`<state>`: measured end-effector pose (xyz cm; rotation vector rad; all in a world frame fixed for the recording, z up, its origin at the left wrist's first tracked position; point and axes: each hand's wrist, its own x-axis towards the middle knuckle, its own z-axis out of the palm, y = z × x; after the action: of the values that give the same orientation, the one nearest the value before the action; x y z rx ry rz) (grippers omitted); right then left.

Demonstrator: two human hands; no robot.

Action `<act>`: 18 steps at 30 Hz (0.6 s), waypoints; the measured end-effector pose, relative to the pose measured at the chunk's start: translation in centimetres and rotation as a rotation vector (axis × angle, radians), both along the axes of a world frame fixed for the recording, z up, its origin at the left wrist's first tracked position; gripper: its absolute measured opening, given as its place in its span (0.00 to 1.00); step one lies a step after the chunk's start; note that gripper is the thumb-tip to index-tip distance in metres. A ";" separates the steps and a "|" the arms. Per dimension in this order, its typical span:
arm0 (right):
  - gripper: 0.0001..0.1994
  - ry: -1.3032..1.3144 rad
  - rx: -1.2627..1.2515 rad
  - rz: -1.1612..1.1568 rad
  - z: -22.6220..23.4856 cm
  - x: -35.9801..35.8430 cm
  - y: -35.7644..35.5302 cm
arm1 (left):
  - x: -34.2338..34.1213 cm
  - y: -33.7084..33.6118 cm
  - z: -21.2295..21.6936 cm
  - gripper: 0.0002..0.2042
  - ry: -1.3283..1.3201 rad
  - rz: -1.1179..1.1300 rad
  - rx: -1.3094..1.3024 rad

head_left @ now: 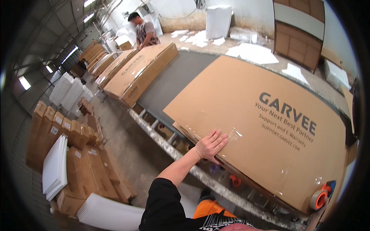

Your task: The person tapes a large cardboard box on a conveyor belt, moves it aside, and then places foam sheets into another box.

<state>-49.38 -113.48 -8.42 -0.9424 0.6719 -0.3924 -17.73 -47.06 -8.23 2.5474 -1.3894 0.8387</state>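
A large, flat brown cardboard box [231, 96] with dark print lies on the dark conveyor belt [177, 77] in front of me. My left hand [211, 146] presses on its near edge, fingers stretched along the top and thumb down over the side; it holds nothing. Bits of clear tape shine on the cardboard beside it. At the lower right, my right hand [325, 204] grips a tape dispenser [320, 198], orange and blue, against the box's near right corner. Most of that hand is hidden behind the dispenser.
Further boxes [142, 71] lie along the belt, with a person [144, 32] standing beyond them. The belt's worn metal rail [169, 148] runs along my side. Stacked cartons [84, 169] and white foam sheets [56, 165] stand left; foam pieces [252, 54] litter the far floor.
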 end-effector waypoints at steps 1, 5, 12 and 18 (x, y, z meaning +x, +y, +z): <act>0.24 -0.001 -0.066 -0.059 -0.5 -0.4 0.9 | 2.9 0.4 0.2 0.54 -0.002 -0.071 -0.032; 0.25 -0.123 -0.112 0.045 -2.8 0.6 9.0 | 15.4 3.3 1.4 0.55 0.109 -0.190 0.155; 0.23 -0.159 -0.550 0.008 -0.8 9.0 20.7 | 19.9 -6.3 7.1 0.46 0.277 0.384 0.757; 0.21 -0.346 -0.201 0.345 3.1 21.2 19.1 | 1.5 -20.3 11.3 0.13 0.513 -0.402 0.590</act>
<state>-28.15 -94.40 -5.31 -1.1251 0.1496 -0.3074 -16.23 -67.33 3.06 2.4103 -2.0445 -0.3220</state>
